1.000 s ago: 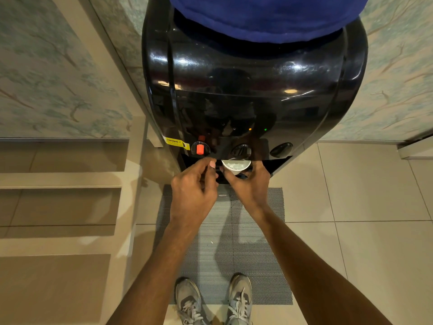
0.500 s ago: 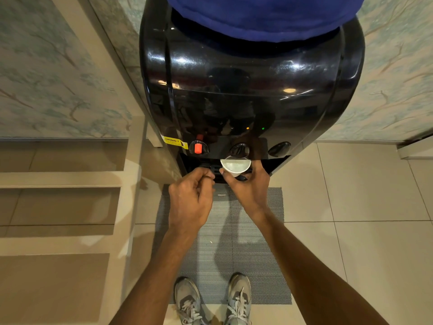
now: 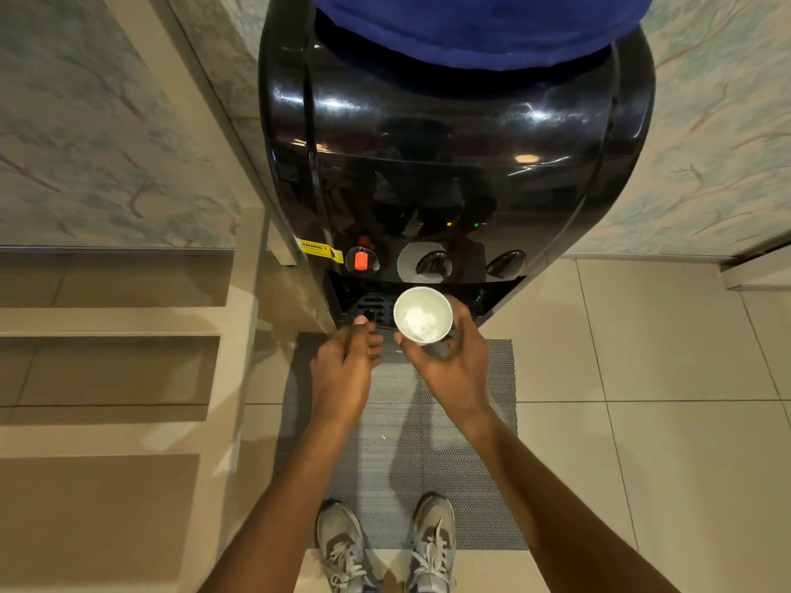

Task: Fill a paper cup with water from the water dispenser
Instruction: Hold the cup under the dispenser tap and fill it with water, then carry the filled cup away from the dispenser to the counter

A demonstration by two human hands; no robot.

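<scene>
A glossy black water dispenser point(image 3: 453, 156) stands in front of me with a blue bottle point(image 3: 479, 23) on top. Its front carries a red tap button point(image 3: 362, 261), a middle tap point(image 3: 433, 263) and a right tap point(image 3: 506, 263). My right hand point(image 3: 449, 365) holds a white paper cup point(image 3: 423, 315) upright just in front of the drip tray point(image 3: 372, 306), below the middle tap. Something pale glints inside the cup. My left hand point(image 3: 346, 365) hovers beside the cup with curled fingers, holding nothing, its fingertips near the tray's front edge.
A grey woven mat point(image 3: 402, 447) lies on the beige tiled floor under my grey sneakers point(image 3: 385, 545). Beige steps point(image 3: 111, 327) rise on the left. Patterned wall panels flank the dispenser on both sides.
My right hand has drawn the cup back out from under the middle tap, so its whole rim shows. My left hand has come down and away from the red button.
</scene>
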